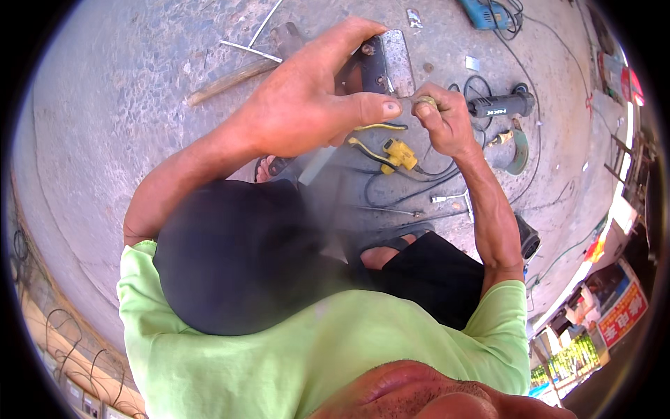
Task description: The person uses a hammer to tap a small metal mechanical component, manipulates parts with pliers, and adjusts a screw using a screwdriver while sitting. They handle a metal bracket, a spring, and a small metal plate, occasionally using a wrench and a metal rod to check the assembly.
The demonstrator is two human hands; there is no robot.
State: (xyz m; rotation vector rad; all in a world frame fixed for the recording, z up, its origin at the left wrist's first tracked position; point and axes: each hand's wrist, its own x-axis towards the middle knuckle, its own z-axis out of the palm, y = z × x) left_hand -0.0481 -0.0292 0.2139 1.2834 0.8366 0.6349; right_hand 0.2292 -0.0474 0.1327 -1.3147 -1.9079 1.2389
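Observation:
My left hand (300,105) is curled round a dark metal block with a flat grey face (398,61), held above the concrete floor. Its thumb stretches across toward my right hand (447,120). That hand is closed, and a small brass-coloured piece (426,103) shows between its thumb and fingers. The two hands almost meet just below the block's near end. What the left fingers do behind the block is partly hidden. Beneath the hands, a pair of pliers with yellow-and-black handles (368,151) lies near a yellow plug (400,153).
A hammer with a wooden handle (234,82) and a T-handled metal wrench (252,49) lie left of my hands. On the right are a black power tool (504,105), a curved greenish strip (520,151) and tangled cords. A blue power tool (485,12) sits farther off.

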